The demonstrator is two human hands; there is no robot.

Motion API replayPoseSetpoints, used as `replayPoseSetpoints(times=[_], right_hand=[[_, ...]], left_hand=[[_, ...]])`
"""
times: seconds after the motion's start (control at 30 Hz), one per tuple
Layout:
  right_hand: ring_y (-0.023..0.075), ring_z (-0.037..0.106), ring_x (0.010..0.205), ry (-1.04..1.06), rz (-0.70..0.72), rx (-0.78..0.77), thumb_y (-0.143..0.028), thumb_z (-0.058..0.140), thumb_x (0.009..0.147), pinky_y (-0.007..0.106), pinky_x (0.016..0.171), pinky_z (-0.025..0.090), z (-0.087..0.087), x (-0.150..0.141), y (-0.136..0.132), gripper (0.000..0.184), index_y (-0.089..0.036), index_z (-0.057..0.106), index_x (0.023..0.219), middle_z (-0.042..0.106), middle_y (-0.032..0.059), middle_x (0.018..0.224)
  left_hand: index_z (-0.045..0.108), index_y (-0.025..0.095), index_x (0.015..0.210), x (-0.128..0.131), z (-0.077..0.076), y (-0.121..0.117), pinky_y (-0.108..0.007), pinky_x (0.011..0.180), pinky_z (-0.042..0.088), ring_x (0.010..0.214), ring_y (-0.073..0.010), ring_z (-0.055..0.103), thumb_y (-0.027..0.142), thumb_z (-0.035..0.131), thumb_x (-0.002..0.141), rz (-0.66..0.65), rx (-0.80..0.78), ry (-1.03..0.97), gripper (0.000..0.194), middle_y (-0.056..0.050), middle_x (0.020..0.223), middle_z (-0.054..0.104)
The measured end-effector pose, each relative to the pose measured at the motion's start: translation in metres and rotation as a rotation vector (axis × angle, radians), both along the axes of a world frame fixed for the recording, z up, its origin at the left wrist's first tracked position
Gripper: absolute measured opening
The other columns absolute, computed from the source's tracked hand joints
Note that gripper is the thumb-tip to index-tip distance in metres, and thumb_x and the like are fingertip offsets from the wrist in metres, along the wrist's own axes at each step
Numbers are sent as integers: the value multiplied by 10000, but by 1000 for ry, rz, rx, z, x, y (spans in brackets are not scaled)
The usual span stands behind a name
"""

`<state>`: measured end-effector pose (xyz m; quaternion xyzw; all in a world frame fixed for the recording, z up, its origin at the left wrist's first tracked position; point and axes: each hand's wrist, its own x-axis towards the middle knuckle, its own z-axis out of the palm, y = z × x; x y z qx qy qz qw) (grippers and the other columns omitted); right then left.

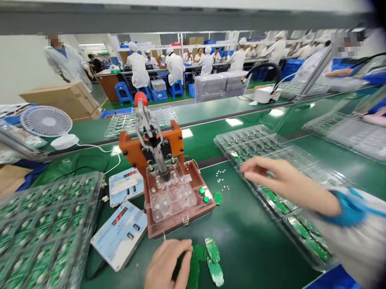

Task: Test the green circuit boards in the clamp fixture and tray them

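Observation:
My left hand point(169, 267) is low in the middle, fingers loosely curved and thumb a little apart. Its fingertips are beside a flat green piece point(194, 274); contact is unclear. Just right of that piece lie two small green circuit boards point(214, 260), end to end. My right hand point(274, 175), slightly blurred, hovers over a clear plastic tray point(300, 154) of green boards, fingers stretched out and nothing visible in them. Between the hands stands a test fixture point(181, 215) with an orange frame, a clear plate and a red-knobbed toggle clamp point(152, 137).
Two meter boxes point(120, 235) with red digits sit left of the fixture. Another board-filled tray point(95, 200) occupies the left side. A small board point(218, 197) and white bits point(220, 174) lie right of the fixture. A white fan point(48, 121) stands behind; co-workers sit beyond.

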<state>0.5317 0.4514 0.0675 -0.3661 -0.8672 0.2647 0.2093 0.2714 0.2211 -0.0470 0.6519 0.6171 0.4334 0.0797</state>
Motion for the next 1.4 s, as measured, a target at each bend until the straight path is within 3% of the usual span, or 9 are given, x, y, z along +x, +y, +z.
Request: replayPoseSetpoints(times=[0.07,0.17,0.3,0.43,0.63,0.8,1.0,1.2,1.4], right_hand=[[142,685,773,10,141,-6,-406,569,1003,264,663,541,-6,-2,-48,163,-288,680,986,732,-13,910],[152,699,869,-45,310,-73,-320,561,1016,274,739,577,-41,-10,-93,110,-298,668,1008,732,-13,946],[221,633,1211,-108,359,-171,-352,594,1001,390,1009,562,-100,-23,-108,168,-281,662,1137,693,45,1264],[292,504,1401,-165,366,-234,-468,644,958,513,1146,463,-124,-26,-108,324,-286,658,1225,590,67,1470],[299,519,1384,-181,367,-229,-451,637,967,544,1139,442,-126,-28,-109,313,-295,659,1237,624,58,1442],[276,561,1333,-127,358,-209,-388,630,981,512,1109,472,-133,-30,-110,240,-283,664,1194,660,52,1387],[224,614,1273,22,329,-202,-419,617,985,416,1044,548,-121,-28,-106,208,-315,661,1160,661,28,1363],[259,629,1245,191,231,57,-382,643,967,476,1037,555,-89,-69,-57,195,-294,676,1138,679,56,1323],[278,661,1186,206,345,212,-303,702,924,508,1028,560,-83,-121,-28,208,-245,690,1123,727,77,1249]], left_hand=[[651,259,1032,-12,5,-3,-227,801,558,898,-150,702,247,584,1004,-3,-83,-8,74,-6,967,731],[673,244,970,-27,13,-8,-257,826,565,930,-159,686,243,591,1007,-94,-218,11,89,-11,989,727],[694,241,963,-28,13,-20,-342,897,568,1047,-214,658,180,662,948,-243,-335,109,71,-29,1092,724],[688,237,1056,-18,3,-33,-448,955,569,1173,-292,616,124,781,825,-263,-363,209,273,-67,1237,680],[637,232,1172,-12,-8,-40,-511,949,575,1206,-325,592,138,826,791,-259,-321,282,436,-88,1288,653],[632,224,1113,-9,-14,-39,-493,905,578,1161,-322,611,112,801,804,-250,-278,286,369,-77,1223,678],[635,221,1120,-16,8,-35,-446,897,555,1137,-289,604,181,693,898,-166,-130,259,234,-85,1177,681],[664,191,1118,-53,43,12,-468,986,518,1151,-266,588,203,661,948,52,59,380,170,-92,1191,678],[703,183,1056,-67,40,51,-475,960,539,1123,-280,611,205,663,934,83,26,433,130,-84,1149,703]])
